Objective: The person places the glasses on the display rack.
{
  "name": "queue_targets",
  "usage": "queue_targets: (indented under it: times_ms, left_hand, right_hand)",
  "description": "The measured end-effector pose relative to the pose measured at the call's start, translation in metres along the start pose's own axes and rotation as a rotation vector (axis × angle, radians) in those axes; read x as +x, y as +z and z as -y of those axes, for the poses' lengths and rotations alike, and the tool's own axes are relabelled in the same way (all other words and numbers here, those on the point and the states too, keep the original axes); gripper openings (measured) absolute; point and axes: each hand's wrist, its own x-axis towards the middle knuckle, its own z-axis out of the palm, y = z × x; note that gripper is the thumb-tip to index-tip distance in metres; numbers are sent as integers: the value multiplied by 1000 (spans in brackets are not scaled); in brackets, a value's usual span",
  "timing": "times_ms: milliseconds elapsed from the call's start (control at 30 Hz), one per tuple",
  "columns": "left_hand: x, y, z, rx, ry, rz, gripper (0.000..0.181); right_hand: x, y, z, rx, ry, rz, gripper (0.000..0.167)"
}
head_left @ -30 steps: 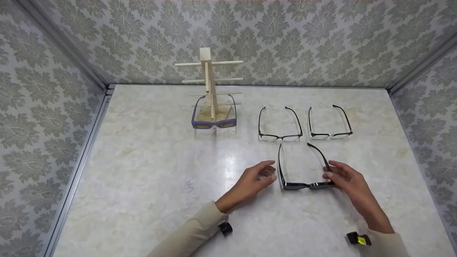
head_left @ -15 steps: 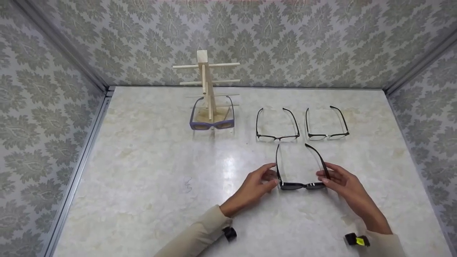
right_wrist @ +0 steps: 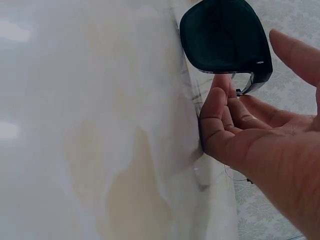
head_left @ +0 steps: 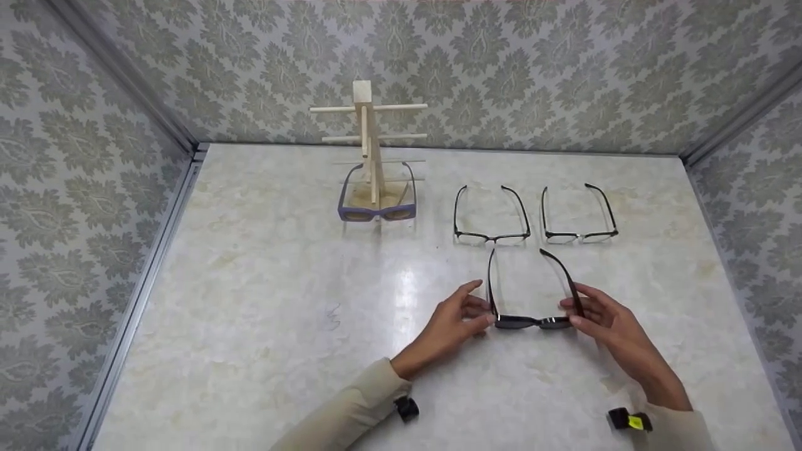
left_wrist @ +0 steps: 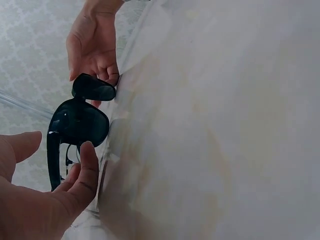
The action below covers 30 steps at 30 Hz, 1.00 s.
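- Closing in since the earliest head frame, the left hand (head_left: 448, 322) is now sitting right beside the left arm of the sunglasses (head_left: 517, 322).
- Head view: I'm seeing the right hand (head_left: 617, 322) curling round the right hinge end, while the left hand's fingers are bending loosely without a clear hold. One-sided support like that could be letting the sunglasses twist if they are lifted.
- Head view, farther back: the sunglasses are lying toward the near side of the desk (head_left: 263, 300), their left tip pointing close to the left clear glasses (head_left: 492, 238); I'm judging a forward push as risking a knock there. The right clear glasses (head_left: 579, 237) are resting alongside. Purple glasses (head_left: 397, 214) are surrounding the wooden stand (head_left: 374, 141), so a low sweep leftward could be catching them.
- Left wrist view: the left thumb (left_wrist: 25, 145) is standing apart from the frame, a fingertip overlapping the lens edge; I'm suspecting smudging or slipping if that finger is pressing.
- Right wrist view: fingers are tucking behind the near lens (right_wrist: 225, 37); I'm not managing to tell how firmly, and a weak pinch could be letting the frame rotate.
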Motion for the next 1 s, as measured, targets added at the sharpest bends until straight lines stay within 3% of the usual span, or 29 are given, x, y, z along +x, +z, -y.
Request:
queue_targets:
  times_ms: [267, 533, 867, 1000]
  left_hand:
    - [2, -1, -1, -31, -13, -12, 72]
    - [4, 3, -4, -36, -15, -16, 72]
    - [4, 3, -4, 71, 31, -55, 69]
    - [0, 4, -4, 70, 37, -55, 69]
  right_hand:
    - [2, 4, -3, 18, 26, -25, 72]
    - [0, 1, -5, 15, 2, -54, 69]
    - [-3, 5, -2, -6, 1, -72, 66]
    - [-9, 9, 3, -19, 15, -84, 67]
